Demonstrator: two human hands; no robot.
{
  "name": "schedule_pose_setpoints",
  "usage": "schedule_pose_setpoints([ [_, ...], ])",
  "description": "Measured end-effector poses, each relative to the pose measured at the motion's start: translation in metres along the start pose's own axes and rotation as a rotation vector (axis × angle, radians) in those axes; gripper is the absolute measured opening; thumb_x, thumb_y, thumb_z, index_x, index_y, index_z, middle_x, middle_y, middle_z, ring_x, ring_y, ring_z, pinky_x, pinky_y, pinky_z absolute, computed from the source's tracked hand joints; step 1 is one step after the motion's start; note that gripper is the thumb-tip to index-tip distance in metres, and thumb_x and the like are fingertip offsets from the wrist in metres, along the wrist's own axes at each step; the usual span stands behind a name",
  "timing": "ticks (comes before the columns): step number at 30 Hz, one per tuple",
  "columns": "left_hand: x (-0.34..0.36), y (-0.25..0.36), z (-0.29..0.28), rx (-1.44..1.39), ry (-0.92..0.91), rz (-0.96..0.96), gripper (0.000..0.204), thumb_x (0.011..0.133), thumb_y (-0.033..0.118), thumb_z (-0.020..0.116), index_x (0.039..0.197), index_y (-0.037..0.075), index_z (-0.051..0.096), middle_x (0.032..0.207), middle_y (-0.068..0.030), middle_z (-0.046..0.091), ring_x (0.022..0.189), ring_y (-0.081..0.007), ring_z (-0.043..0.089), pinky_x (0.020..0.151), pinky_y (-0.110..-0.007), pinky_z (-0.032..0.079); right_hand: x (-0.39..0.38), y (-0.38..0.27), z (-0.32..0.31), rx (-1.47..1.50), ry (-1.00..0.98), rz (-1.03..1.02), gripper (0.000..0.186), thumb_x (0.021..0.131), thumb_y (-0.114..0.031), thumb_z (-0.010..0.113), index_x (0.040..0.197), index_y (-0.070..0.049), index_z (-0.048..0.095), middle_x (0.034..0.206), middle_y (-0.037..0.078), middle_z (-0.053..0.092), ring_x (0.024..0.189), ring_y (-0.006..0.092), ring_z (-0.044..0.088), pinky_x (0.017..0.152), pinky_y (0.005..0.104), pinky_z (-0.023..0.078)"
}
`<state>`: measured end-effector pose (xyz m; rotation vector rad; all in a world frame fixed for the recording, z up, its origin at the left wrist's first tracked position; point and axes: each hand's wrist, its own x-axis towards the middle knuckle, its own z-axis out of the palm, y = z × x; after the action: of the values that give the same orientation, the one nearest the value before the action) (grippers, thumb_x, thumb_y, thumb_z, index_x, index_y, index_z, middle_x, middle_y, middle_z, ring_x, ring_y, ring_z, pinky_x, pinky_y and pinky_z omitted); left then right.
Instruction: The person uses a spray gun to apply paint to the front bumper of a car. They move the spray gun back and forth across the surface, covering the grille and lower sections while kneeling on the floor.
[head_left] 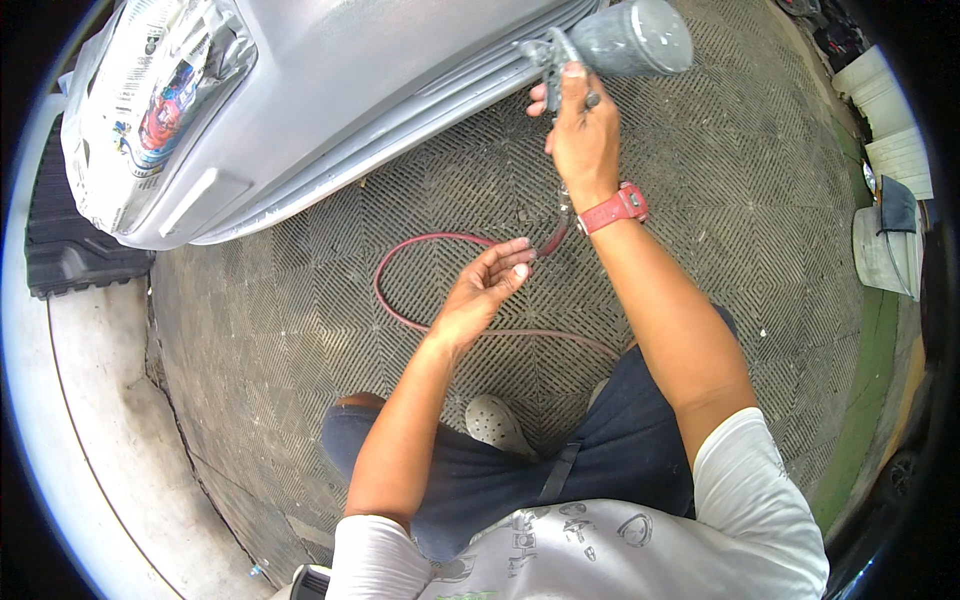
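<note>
My right hand (585, 145) is closed around the handle of a spray gun (640, 42), whose grey paint-spattered cup tilts to the right. The gun is close to the lower edge of a grey-coated car bumper (370, 85), its nozzle end pointing left toward the ribbed lower trim. From the gun's handle a red air hose (377, 280) runs down and loops over the floor. With fingers and thumb, my left hand (478, 292) pinches this hose a short way below the gun.
Printed masking paper (165, 120) covers part of the bumper at the upper left. Beside it is a black ribbed plastic panel (85, 220). The patterned floor (290, 340) lies under my crouched legs. A whitish bucket (885, 250) stands at the right.
</note>
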<state>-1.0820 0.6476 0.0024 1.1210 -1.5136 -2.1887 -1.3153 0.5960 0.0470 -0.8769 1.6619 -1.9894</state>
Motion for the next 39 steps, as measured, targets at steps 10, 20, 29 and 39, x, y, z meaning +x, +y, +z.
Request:
schedule_pose_setpoints([
  [10, -0.003, 0.0, -0.002, -0.028, -0.01, -0.003, 0.054, 0.108, 0.026, 0.069, 0.154, 0.003, 0.053, 0.144, -0.0131, 0.066, 0.132, -0.0234, 0.062, 0.118, -0.038, 0.045, -0.04, 0.009, 0.036, -0.035, -0.209, -0.07, 0.055, 0.112, -0.045, 0.057, 0.146, -0.002, 0.064, 0.082, 0.014, 0.077, 0.076, 0.0259, 0.078, 0.071, 0.0402, 0.06],
  [20, -0.008, 0.001, -0.007, -0.02, 0.008, -0.011, 0.054, 0.108, 0.025, 0.069, 0.154, 0.002, 0.053, 0.143, -0.0138, 0.066, 0.134, -0.0236, 0.062, 0.12, -0.039, 0.045, -0.047, 0.01, 0.047, 0.007, -0.25, -0.036, 0.055, 0.112, -0.046, 0.057, 0.146, -0.003, 0.064, 0.085, 0.014, 0.078, 0.077, 0.0246, 0.079, 0.072, 0.0383, 0.062],
  [29, -0.01, 0.004, -0.006, -0.008, 0.009, -0.004, 0.053, 0.108, 0.025, 0.069, 0.154, 0.003, 0.053, 0.147, -0.0137, 0.065, 0.133, -0.0233, 0.063, 0.12, -0.039, 0.045, -0.025, 0.01, 0.03, -0.011, -0.1, -0.043, 0.059, 0.115, -0.052, 0.047, 0.133, 0.0, 0.068, 0.092, 0.007, 0.076, 0.067, 0.0108, 0.069, 0.047, 0.0258, 0.05],
  [39, -0.016, 0.007, -0.007, -0.015, 0.055, -0.012, 0.053, 0.108, 0.026, 0.069, 0.154, 0.003, 0.054, 0.148, -0.0141, 0.065, 0.133, -0.0237, 0.063, 0.12, -0.039, 0.045, 0.009, 0.009, 0.0, -0.006, 0.053, -0.03, 0.052, 0.116, -0.045, 0.047, 0.12, 0.001, 0.07, 0.083, 0.008, 0.075, 0.066, 0.014, 0.07, 0.058, 0.0302, 0.053],
])
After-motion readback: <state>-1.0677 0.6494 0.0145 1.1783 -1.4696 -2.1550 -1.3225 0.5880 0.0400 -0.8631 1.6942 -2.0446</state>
